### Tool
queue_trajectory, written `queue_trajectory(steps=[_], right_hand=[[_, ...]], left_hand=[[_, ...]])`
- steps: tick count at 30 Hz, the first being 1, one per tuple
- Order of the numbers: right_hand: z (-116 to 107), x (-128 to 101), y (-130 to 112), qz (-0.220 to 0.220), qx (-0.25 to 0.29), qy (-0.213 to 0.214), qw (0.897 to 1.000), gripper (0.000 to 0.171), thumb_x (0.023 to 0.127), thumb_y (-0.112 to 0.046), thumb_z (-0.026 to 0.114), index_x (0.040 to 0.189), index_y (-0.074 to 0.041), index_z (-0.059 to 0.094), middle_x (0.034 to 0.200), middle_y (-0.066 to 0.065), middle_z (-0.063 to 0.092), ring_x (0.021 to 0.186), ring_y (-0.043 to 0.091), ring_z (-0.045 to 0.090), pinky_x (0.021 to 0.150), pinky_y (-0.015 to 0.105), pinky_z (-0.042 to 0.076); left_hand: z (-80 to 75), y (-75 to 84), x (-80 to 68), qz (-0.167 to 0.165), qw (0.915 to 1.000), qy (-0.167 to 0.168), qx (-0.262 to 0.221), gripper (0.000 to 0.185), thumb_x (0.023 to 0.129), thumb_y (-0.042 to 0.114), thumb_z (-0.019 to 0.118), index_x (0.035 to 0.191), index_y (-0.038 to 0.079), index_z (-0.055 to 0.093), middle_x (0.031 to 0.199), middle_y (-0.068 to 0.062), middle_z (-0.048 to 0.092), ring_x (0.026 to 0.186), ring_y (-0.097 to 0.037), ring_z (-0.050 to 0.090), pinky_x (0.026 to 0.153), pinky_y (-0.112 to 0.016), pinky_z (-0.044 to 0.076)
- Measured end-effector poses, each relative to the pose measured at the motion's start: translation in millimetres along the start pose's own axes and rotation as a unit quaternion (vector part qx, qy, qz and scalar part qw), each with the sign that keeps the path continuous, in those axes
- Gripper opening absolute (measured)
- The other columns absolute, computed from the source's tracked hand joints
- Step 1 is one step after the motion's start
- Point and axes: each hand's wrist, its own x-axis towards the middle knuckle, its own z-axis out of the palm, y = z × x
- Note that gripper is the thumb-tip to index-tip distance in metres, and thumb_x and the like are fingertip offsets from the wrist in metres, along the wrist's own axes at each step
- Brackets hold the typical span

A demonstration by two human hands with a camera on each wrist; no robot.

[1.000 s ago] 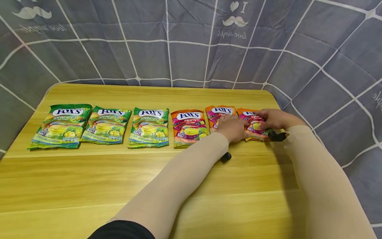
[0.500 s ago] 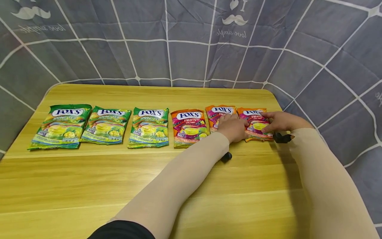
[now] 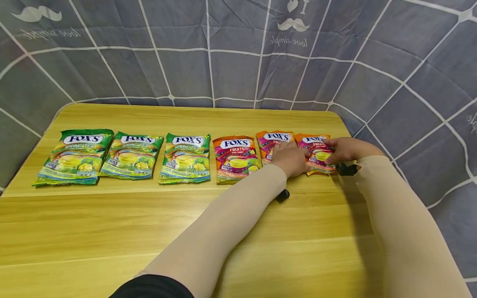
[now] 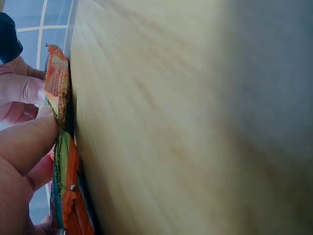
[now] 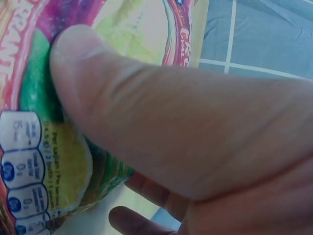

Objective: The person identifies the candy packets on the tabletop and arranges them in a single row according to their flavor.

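Note:
In the head view, my right hand [image 3: 348,150] grips the right edge of the rightmost orange and purple Fox's Fruits candy bag [image 3: 314,142]. Its thumb [image 5: 93,73] lies across the printed front in the right wrist view, with other fingers lower at the bag's edge. My left hand [image 3: 291,159] rests on the neighbouring Fruits candy bag [image 3: 266,142], covering its lower part. The left thumb [image 4: 29,139] reaches across to the near edge of the rightmost bag [image 4: 58,83] in the left wrist view. Both bags lie flat, side by side.
Another Fruits candy bag [image 3: 236,155] lies left of my left hand. Beyond it are three green Spring Tea candy bags [image 3: 187,157] in the same row on the wooden table [image 3: 112,231]. A grey checked curtain [image 3: 238,78] borders the table's back and sides.
My right hand first shifts slightly right, uncovering more of the rightmost candy bag, then moves slightly left with the bag's edge. My left hand stays in place.

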Motion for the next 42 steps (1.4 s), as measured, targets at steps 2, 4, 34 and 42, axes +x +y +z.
queue_trajectory(steps=[2, 4, 34, 42], right_hand=[[-1.0, 0.6, -0.5, 0.002, 0.002, -0.004, 1.000, 0.093, 0.092, -0.035, 0.081, 0.163, -0.001, 0.031, 0.151, 0.041, 0.045, 0.135, 0.057, 0.046, 0.116, 0.072, 0.035], [-1.8, 1.0, -0.6, 0.003, 0.006, -0.008, 1.000, 0.093, 0.093, -0.034, 0.081, 0.163, -0.001, 0.030, 0.151, 0.041, 0.045, 0.136, 0.057, 0.046, 0.115, 0.072, 0.035], [-4.0, 2.6, -2.4, 0.002, 0.012, -0.021, 1.000, 0.093, 0.093, -0.031, 0.080, 0.163, 0.001, 0.028, 0.151, 0.042, 0.043, 0.136, 0.056, 0.045, 0.117, 0.072, 0.033], [-3.9, 3.4, -1.4, -0.001, 0.024, -0.022, 0.999, 0.093, 0.093, -0.029, 0.080, 0.163, 0.001, 0.028, 0.151, 0.041, 0.044, 0.135, 0.055, 0.045, 0.118, 0.071, 0.031]], left_hand=[[0.2, 0.3, 0.3, -0.001, 1.0000, -0.001, -0.003, 0.054, 0.096, 0.067, 0.063, 0.147, 0.053, 0.056, 0.154, 0.010, 0.050, 0.144, -0.020, 0.037, 0.116, -0.040, 0.029], [0.5, 0.3, 0.6, -0.001, 1.0000, -0.001, -0.003, 0.054, 0.096, 0.068, 0.062, 0.147, 0.054, 0.055, 0.153, 0.010, 0.050, 0.144, -0.020, 0.036, 0.116, -0.040, 0.029], [-1.1, 1.2, -0.4, -0.005, 1.0000, -0.007, 0.002, 0.053, 0.097, 0.068, 0.060, 0.147, 0.054, 0.054, 0.157, 0.010, 0.047, 0.143, -0.019, 0.034, 0.118, -0.039, 0.027], [-1.2, 1.5, -1.0, -0.007, 0.9999, -0.007, 0.010, 0.054, 0.096, 0.069, 0.059, 0.148, 0.056, 0.053, 0.155, 0.009, 0.048, 0.141, -0.019, 0.035, 0.117, -0.039, 0.028]])
